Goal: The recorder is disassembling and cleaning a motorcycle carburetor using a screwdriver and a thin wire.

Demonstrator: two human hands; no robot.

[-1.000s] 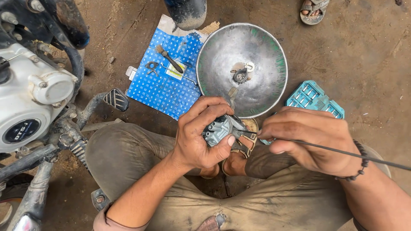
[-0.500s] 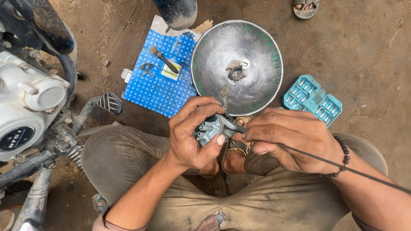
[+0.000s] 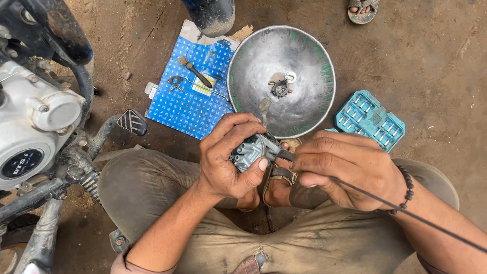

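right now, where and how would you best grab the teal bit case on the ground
Grip the teal bit case across its two long edges, coming straight down from above. It lies flat and open on the dirt, tilted diagonally, with nothing on it. The right hand is nearest; its far side is free, while the metal bowl sits close on the other.

On the dirt floor (image 3: 431,61) lie a metal bowl (image 3: 299,56) with small parts, a blue patterned sheet (image 3: 187,109), a teal bit case (image 3: 369,119), beside a motorcycle engine (image 3: 35,127).
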